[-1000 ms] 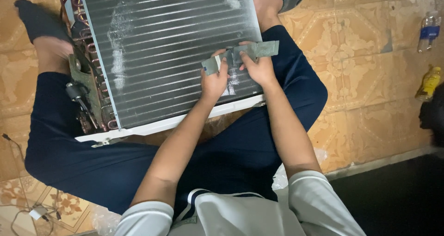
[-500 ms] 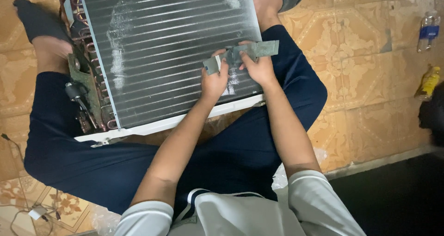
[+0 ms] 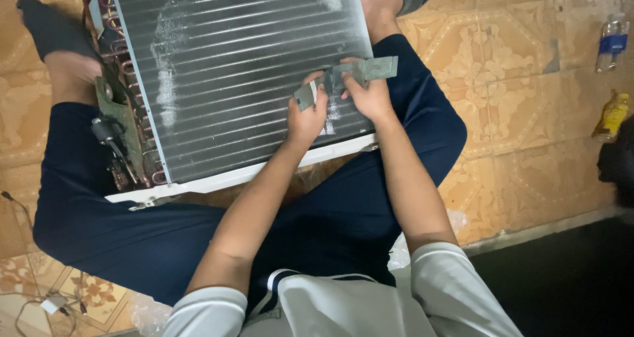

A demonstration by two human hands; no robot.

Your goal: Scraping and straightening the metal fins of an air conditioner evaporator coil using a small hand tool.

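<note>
Both hands, left hand (image 3: 309,116) and right hand (image 3: 367,94), grip a bent metal bracket (image 3: 360,71) over the condenser coil (image 3: 244,66) (fins dusty); seating it likely needs alignment.

Home floor serving as a repair spot: patterned floor tiles (image 3: 508,112), finned coil unit (image 3: 244,66), loose bottles (image 3: 611,43).

- A flat, grey metal bracket (image 3: 360,73), long and narrow with bent ends, lies crosswise near the lower right corner of the coil, pinched at both ends by the person's fingers.
- A finned coil (image 3: 244,66) from an air conditioner, a large rectangular panel of fine silver fins with white patches, rests tilted across the person's lap, its copper tube bends along its left edge.
</note>
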